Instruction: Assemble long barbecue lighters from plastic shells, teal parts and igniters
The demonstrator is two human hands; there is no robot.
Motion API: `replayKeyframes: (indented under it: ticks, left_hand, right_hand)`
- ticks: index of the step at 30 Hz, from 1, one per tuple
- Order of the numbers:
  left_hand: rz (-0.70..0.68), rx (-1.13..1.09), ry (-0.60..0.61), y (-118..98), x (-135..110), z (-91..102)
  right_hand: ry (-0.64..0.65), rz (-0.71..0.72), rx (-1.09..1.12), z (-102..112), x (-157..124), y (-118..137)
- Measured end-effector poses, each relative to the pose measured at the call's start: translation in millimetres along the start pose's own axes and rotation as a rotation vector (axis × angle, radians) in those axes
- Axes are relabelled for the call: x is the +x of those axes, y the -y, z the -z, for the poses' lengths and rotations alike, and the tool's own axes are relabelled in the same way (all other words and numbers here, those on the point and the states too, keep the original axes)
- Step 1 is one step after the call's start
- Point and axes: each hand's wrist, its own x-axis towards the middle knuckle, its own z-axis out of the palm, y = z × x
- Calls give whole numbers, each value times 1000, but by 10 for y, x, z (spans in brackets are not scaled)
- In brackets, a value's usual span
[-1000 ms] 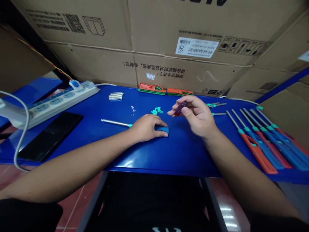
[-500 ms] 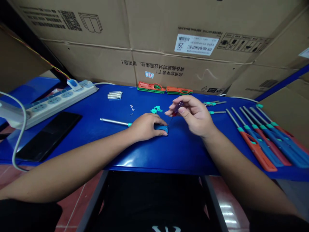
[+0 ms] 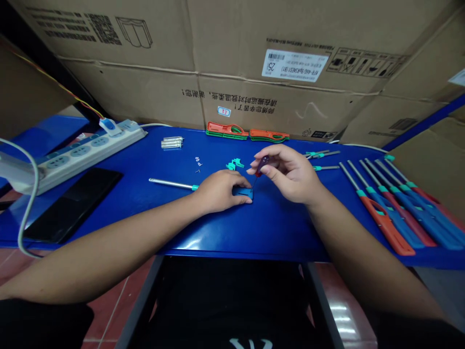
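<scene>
Several cartons behind a blue bench (left hand clamped on blue plastic, right hand pinching a screwdriver)

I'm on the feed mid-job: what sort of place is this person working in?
Probably a small assembly workshop or stockroom: a blue workbench holds rows of what look like long-nosed lighters, the right hand holds a small screwdriver, and stacked cardboard cartons stand behind.

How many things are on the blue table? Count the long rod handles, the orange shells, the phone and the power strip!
Long plastic handles with metal rods: 6
Orange-and-green plastic shells: 2
Black glossy phone: 1
White power strip: 1
Total: 10
</scene>
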Motion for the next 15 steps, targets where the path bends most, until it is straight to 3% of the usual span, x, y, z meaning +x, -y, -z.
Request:
replayKeyframes:
  ticks: [4,9,12,15]
  left_hand:
    - [12,37,35,-22,14,27]
    - [-9,-28,17,-38,44,51]
    - [-48,-209,-55,-44,78,25]
    - [-65,-284,-100,-47,122,4]
  right_hand:
    - [56,-31,-403,56,121,240]
    - [233,-147,-1060,-7,363,503]
    - [277,-270,-1234,-57,453,579]
    - [311,-280,-1283,-7,486,642]
